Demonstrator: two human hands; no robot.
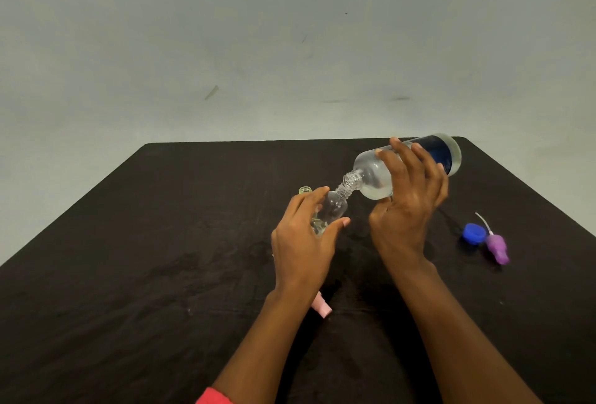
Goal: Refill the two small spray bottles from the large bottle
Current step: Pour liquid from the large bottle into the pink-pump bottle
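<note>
My right hand grips the large clear bottle with a dark blue label, tipped almost flat with its open mouth pointing left. That mouth meets the threaded neck of a small clear bottle, which my left hand holds tilted above the table. A little liquid shows in the small bottle's base. Behind my left fingers only the open neck of a second small bottle shows.
The black table runs back to a pale wall. A blue cap and a purple spray head with its dip tube lie at the right. A pink spray head lies partly hidden under my left wrist.
</note>
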